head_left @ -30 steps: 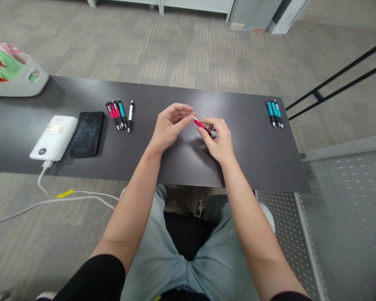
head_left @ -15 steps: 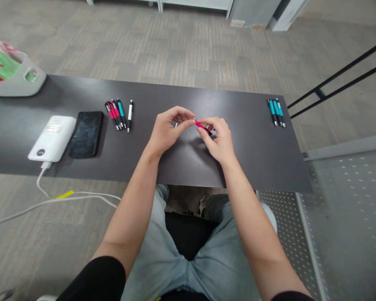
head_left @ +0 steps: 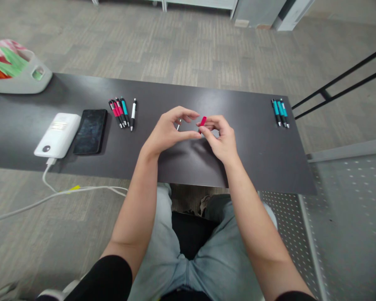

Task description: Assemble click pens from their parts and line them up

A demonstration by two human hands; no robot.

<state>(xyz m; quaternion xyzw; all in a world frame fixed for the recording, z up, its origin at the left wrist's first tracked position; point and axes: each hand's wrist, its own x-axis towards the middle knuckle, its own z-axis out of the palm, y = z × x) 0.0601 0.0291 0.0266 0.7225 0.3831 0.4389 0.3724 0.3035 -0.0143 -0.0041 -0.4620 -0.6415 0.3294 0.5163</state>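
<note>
My right hand point(head_left: 221, 136) pinches a short pink pen barrel point(head_left: 203, 121) between thumb and fingers. It stands tilted, pink end up, its dark lower part mostly covered by the fingertips. Just left of it, my left hand point(head_left: 167, 128) has thumb and index finger spread apart, not touching the barrel. Within that hand's curled fingers a thin whitish stick point(head_left: 179, 124) shows, mostly hidden; it looks held there. Both hands are above the dark table point(head_left: 253, 167).
Left of my hands lie pink pens point(head_left: 117, 110), a teal pen point(head_left: 125, 112) and a white pen point(head_left: 133, 113). Teal pens point(head_left: 280, 113) lie at the right end. A black phone point(head_left: 90, 131), a cabled white power bank point(head_left: 58, 136) and a white basket point(head_left: 25, 79) are farther left.
The left thumb and index finger have let go of the pink barrel and spread apart. The barrel has turned in my right hand from lying slanted to nearly upright. The view has shifted slightly.
</note>
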